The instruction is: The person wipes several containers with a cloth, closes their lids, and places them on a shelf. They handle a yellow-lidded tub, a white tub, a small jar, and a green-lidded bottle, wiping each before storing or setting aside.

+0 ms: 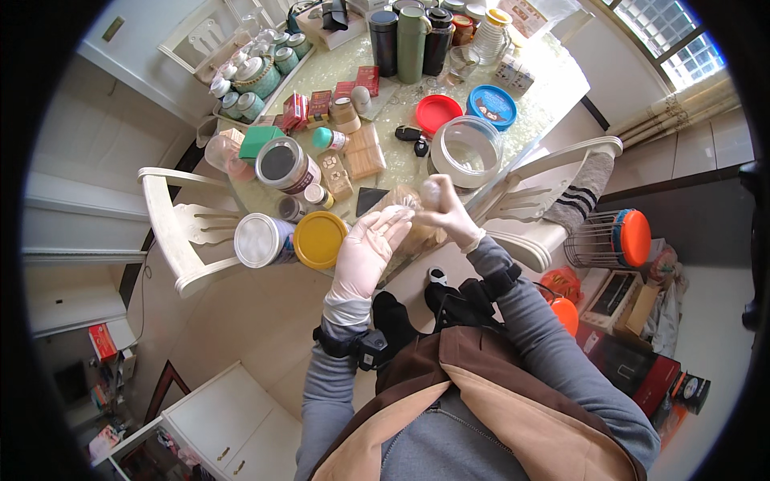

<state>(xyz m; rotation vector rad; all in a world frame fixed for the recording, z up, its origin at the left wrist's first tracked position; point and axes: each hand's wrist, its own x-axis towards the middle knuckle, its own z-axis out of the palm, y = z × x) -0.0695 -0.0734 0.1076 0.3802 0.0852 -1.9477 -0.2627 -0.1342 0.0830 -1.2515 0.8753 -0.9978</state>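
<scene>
My gloved left hand [367,248] is held palm up over the table's near edge, fingers extended and slightly curled. Just right of it, my gloved right hand [449,210] is closed, with what it holds, if anything, too indistinct to name. A clear crumpled plastic bag [405,198] with tan contents lies behind and beneath my hands. Left of them stand a yellow-lidded tub [319,239] and a white-lidded tub [258,239]. A flat dark rectangle [370,198] lies beyond my left fingertips.
The crowded table [533,96] holds jars, boxes, flasks [410,48], lids and a clear round container [465,152]. White chairs [192,240] flank it, one draped with a grey striped cloth [581,192]. Orange-topped stools [630,236] and boxes sit at right; a white cabinet [220,417] stands lower left.
</scene>
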